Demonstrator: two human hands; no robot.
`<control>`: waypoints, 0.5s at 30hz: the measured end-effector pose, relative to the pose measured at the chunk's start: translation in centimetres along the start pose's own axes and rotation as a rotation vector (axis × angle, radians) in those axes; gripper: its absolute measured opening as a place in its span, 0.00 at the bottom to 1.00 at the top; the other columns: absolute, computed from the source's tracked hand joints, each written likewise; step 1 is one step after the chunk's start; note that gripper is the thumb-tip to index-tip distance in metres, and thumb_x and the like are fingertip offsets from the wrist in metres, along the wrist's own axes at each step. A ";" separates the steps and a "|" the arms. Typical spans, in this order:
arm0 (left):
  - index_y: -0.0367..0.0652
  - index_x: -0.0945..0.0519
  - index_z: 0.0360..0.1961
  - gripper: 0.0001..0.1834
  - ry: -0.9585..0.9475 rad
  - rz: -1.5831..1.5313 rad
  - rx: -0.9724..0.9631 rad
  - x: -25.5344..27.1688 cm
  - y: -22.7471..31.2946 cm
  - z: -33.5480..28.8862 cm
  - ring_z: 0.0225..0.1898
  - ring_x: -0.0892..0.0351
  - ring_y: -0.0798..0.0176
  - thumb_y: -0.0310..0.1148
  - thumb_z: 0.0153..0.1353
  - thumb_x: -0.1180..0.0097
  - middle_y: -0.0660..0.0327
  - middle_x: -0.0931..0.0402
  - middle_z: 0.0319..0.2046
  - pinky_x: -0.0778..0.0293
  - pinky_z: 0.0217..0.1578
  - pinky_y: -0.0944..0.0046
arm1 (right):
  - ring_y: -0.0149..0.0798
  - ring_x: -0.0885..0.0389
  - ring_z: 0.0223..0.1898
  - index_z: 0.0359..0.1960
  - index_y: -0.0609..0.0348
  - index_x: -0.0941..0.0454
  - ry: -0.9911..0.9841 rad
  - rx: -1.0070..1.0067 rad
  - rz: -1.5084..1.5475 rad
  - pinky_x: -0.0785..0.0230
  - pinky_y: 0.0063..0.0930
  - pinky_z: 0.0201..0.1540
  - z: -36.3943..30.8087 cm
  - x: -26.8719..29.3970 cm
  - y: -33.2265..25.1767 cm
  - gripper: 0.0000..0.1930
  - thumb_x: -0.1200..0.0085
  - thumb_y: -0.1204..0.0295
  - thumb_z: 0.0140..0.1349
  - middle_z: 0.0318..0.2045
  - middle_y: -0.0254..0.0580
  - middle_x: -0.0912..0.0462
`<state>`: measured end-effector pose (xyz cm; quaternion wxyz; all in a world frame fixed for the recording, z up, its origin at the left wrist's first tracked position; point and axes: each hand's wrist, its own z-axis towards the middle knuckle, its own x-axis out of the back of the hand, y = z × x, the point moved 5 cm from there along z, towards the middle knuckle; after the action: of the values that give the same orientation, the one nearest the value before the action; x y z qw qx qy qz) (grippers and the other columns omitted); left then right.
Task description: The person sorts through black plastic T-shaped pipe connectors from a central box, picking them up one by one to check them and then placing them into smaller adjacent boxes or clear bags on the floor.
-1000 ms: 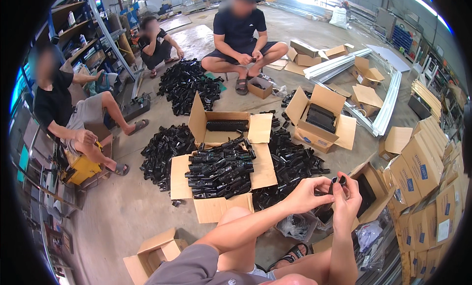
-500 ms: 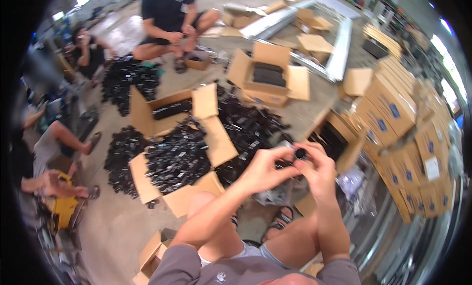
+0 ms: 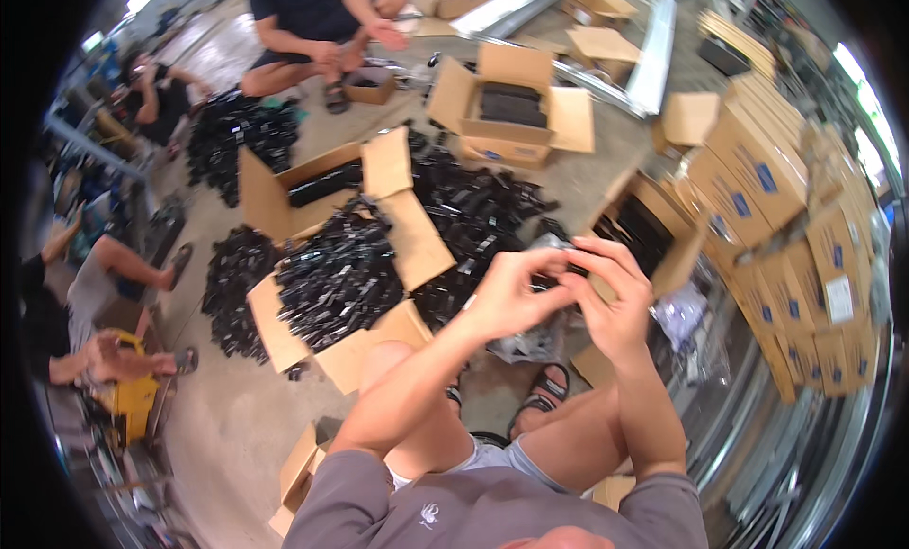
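In front of my body, my left hand and my right hand meet, fingers closed round a small black part. Most of that part is hidden behind my fingers, so its exact kind cannot be made out. Just beyond my hands lies a heap of black parts on the floor. A crumpled clear plastic bag sits below my left hand. To the left, another heap of glossy black parts spreads over the flaps of an open cardboard box.
An open box of black pieces stands farther off; another open carton is right of my hands. Stacked cartons and long metal profiles line the right. Co-workers sit at the far side and left.
The black part's round end, facing up before, is now mostly covered as my right fingers shift over it. My view has tilted slightly. The far co-worker's hands have come apart.
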<state>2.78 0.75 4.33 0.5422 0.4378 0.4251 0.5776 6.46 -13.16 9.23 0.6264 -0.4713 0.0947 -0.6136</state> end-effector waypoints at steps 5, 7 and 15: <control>0.31 0.19 0.46 0.17 -0.060 -0.048 0.099 -0.3 0.6 0.3 0.40 0.18 0.70 0.28 0.56 0.32 0.56 0.15 0.37 0.23 0.44 0.65 | 0.45 0.18 0.49 0.47 0.63 0.18 -0.045 0.093 0.016 0.27 0.34 0.51 0.1 1.4 0.5 0.17 0.34 0.73 0.55 0.48 0.49 0.18; 0.32 0.18 0.44 0.14 -0.059 -0.134 0.108 -0.2 0.4 0.4 0.38 0.21 0.74 0.28 0.58 0.33 0.60 0.16 0.35 0.25 0.42 0.69 | 0.43 0.20 0.52 0.59 0.64 0.26 0.041 0.018 0.218 0.29 0.34 0.53 -0.3 1.8 2.3 0.24 0.39 0.65 0.63 0.53 0.48 0.20; 0.35 0.18 0.39 0.08 0.009 -0.084 0.173 2.2 -1.0 0.9 0.32 0.25 0.78 0.27 0.60 0.36 0.67 0.18 0.31 0.29 0.35 0.74 | 0.45 0.14 0.39 0.44 0.62 0.17 -0.559 -0.759 -0.239 0.25 0.38 0.43 -6.1 -1.3 22.8 0.17 0.47 0.61 0.65 0.36 0.53 0.14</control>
<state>3.84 3.04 3.71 0.5243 0.4621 0.4938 0.5174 17.45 -19.45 -10.76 0.3368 -0.8209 0.0852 -0.4532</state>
